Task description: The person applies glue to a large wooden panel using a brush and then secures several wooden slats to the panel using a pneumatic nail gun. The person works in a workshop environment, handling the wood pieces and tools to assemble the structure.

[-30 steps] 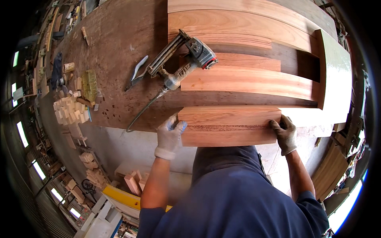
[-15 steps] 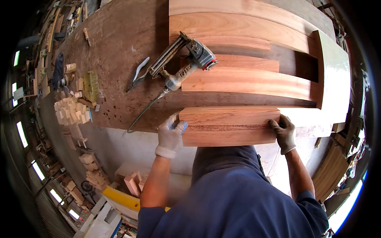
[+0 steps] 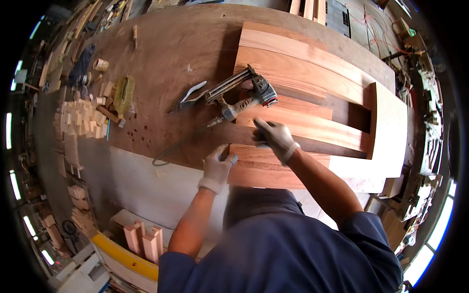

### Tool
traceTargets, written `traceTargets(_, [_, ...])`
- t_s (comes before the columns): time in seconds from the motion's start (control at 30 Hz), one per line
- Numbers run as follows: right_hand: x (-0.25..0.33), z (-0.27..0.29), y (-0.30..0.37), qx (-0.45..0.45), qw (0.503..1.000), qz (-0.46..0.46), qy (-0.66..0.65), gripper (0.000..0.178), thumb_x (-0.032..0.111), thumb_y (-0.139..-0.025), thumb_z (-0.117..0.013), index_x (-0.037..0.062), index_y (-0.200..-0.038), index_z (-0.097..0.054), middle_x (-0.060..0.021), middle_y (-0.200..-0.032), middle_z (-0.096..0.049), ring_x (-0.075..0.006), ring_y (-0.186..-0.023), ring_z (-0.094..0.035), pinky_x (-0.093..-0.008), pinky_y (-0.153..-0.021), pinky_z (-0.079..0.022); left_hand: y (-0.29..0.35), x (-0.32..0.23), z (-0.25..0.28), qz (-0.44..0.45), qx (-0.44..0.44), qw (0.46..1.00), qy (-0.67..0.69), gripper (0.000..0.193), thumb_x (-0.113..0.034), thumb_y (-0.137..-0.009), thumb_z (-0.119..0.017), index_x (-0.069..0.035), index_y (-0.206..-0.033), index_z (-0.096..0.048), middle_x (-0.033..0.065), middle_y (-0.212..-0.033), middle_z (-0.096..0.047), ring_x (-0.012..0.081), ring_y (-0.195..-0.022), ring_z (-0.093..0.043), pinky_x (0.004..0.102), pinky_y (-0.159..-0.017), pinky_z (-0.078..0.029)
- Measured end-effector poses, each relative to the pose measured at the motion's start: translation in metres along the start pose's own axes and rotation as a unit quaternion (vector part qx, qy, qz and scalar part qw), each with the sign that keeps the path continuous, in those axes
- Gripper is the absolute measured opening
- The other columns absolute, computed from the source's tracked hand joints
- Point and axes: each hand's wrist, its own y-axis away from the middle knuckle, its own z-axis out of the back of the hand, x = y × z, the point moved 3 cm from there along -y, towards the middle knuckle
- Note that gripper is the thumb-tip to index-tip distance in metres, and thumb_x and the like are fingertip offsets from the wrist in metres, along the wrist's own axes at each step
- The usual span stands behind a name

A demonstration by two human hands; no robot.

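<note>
At the bench's near edge my left hand (image 3: 217, 169), in a pale work glove, grips the left end of a short reddish wooden board (image 3: 273, 177). My gloved right hand (image 3: 277, 139) is off that board, held over the gap behind it with fingers apart and nothing visible in them. Just beyond the right hand lies a nail gun (image 3: 246, 100), its grip toward me and a hose (image 3: 171, 155) running off to the left. Several long planks (image 3: 308, 124) lie behind the board, their right ends by a dark upright strip and a pale panel (image 3: 388, 129).
A brown workbench top (image 3: 171, 58) stretches left and back. On its left sit small wood blocks (image 3: 80, 117), a yellowish container (image 3: 123, 95) and a roll (image 3: 101, 65). Beside the nail gun lies a light-bladed tool (image 3: 193, 91). Wood offcuts (image 3: 144, 239) stand lower left, beside a yellow edge (image 3: 124, 254).
My right hand has let go of the board's right end and moved left and away from me, toward the nail gun. The left hand stays on the board's left end. The view has shifted.
</note>
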Motion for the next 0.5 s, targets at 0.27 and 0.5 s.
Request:
traceTargets(0.27, [0.004, -0.030, -0.111, -0.121, 0.993, 0.004, 0.008, 0.047, 0.053, -0.097, -0.076, 0.0080, -0.111, -0.072, -0.0076, -0.094, -0.078, -0.0239, -0.071, -0.074, -0.0392, -0.065, -0.061, -0.060, -0.045, 0.053, -0.314, -0.203, 0.875, -0.306, 0.058, -0.022, -0.091, -0.077, -0.005, -0.144, -0.061, 0.0191, -0.139, -0.067, 0.0415, -0.132, -0.058, 0.0518, -0.121, -0.037])
traceTargets(0.5, [-0.001, -0.036, -0.136, 0.026, 0.975, -0.017, -0.221, 0.034, 0.038, -0.097, -0.079, 0.0138, -0.117, -0.066, -0.0062, -0.101, -0.073, -0.0307, -0.087, -0.074, -0.0498, -0.076, -0.064, -0.088, -0.066, 0.053, -0.220, 0.015, 0.914, -0.339, 0.030, -0.028, -0.100, -0.069, -0.008, -0.122, -0.074, 0.0196, -0.123, -0.073, 0.0404, -0.118, -0.067, 0.0501, -0.101, -0.053])
